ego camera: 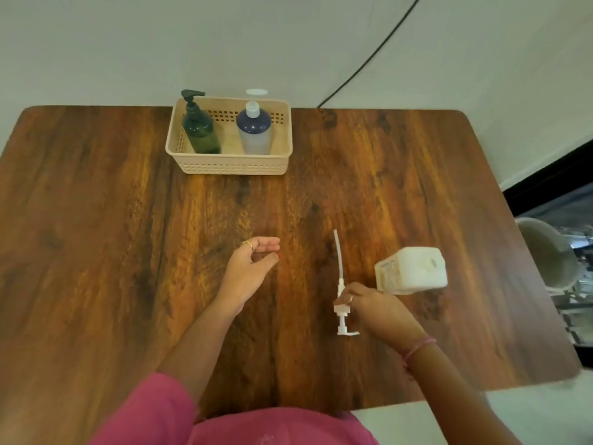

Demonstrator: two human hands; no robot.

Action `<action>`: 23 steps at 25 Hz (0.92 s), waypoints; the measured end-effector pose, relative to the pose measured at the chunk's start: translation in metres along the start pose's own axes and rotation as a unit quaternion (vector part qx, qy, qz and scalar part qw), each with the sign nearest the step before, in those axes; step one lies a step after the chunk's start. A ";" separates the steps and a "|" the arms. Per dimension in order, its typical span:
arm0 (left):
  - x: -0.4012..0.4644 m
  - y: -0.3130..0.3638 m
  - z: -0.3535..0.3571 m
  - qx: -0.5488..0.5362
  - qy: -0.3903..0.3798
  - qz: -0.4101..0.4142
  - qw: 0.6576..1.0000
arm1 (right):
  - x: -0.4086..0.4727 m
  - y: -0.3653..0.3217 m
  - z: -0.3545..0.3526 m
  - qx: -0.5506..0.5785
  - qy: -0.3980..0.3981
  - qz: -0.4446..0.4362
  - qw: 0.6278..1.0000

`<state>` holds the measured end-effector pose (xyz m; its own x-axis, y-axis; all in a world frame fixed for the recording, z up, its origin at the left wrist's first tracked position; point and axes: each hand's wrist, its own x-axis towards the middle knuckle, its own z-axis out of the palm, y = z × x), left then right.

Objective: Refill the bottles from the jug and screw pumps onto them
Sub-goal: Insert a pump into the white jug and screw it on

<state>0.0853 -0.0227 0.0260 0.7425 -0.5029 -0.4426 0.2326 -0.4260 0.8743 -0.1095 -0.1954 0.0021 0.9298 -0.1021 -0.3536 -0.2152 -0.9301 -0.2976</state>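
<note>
A beige basket [229,163] at the table's far middle holds a dark green bottle [201,131] with a black pump and a clear bottle [255,131] with a white neck and no pump. A white pump [340,297] with a long tube lies on the table near the front; my right hand [375,305] grips its collar. A white jug [412,271] stands just right of that hand. My left hand [252,268] hovers over the bare table left of the pump, fingers loosely curled, holding nothing.
The wooden table [112,220] ends at a wall behind the basket. A black cable [369,62] runs down the wall. A white chair [552,255] stands off the table's right edge.
</note>
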 end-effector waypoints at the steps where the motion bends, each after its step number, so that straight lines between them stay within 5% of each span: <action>1: -0.007 0.000 0.009 0.004 -0.008 0.001 1.000 | -0.006 0.000 0.008 -0.032 -0.013 -0.024 0.999; 9: -0.032 0.003 0.060 0.033 -0.021 0.028 0.999 | -0.021 0.007 0.019 -0.066 0.026 -0.131 0.989; 12: -0.032 0.011 0.074 0.071 -0.033 0.050 0.996 | -0.043 0.016 -0.010 -0.026 0.119 -0.163 0.979; 18: -0.023 0.023 0.121 0.254 -0.199 0.113 0.940 | -0.084 0.039 -0.070 0.087 0.366 -0.182 0.909; 23: -0.015 0.025 0.187 0.212 -0.231 0.192 0.930 | -0.090 0.064 -0.078 0.059 0.434 -0.145 0.887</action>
<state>-0.0376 -0.1668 0.0166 0.3479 -0.9067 -0.2383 -0.3351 -0.3577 0.8716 -0.1832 -0.2733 0.0844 0.8198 -0.1451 0.5539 0.0893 -0.9232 -0.3739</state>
